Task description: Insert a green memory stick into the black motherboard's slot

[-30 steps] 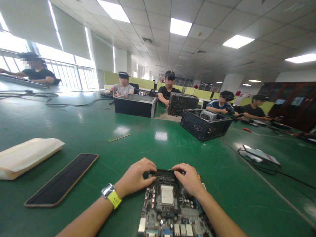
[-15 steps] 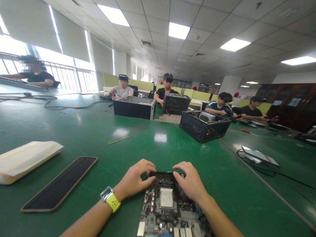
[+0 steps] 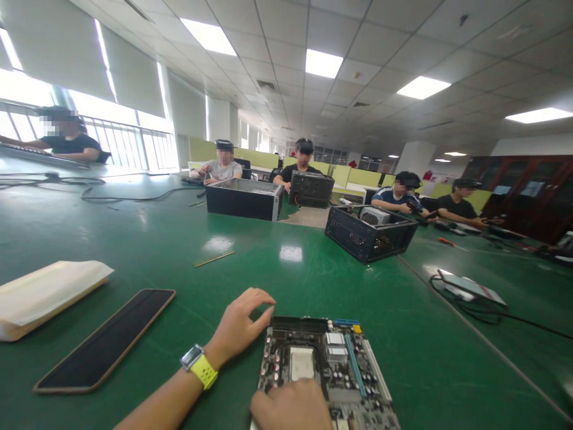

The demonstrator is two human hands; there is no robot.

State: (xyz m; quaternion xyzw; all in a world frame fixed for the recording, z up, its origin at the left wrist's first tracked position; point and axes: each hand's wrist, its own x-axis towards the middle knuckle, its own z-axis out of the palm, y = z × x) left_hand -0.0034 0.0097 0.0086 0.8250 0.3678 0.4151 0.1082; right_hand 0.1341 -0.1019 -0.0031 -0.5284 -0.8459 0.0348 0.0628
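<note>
PLACE: open-plan office | SIGNS: yellow-green partitions, ceiling light panels, window blinds | ALSO: computer cases, shared table

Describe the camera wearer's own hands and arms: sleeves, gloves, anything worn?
Left hand: no glove. Left forearm: no sleeve in view; at the wrist a smartwatch with a silvery rectangular case and a bright yellow-green strap with punched holes. Right hand: no glove; its wrist and forearm are out of frame.
</note>
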